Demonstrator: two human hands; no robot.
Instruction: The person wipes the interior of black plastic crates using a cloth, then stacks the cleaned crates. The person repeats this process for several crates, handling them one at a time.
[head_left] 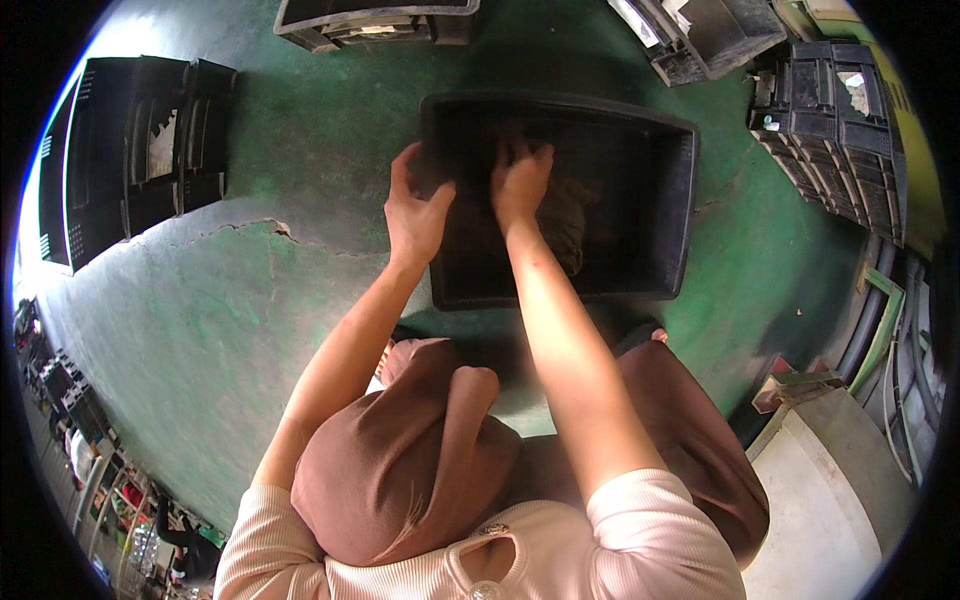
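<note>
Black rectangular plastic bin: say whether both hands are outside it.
No, the right hand reaches inside the black rectangular plastic bin.

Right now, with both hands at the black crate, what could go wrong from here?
The right hand reaches into the shadowed inside of the black crate, so its fingers might bump something I can't make out. The dark lump lies close beside that wrist and could get knocked or snagged. The left hand is at the crate's left edge; a hard push there might slide the crate across the green floor.
</note>
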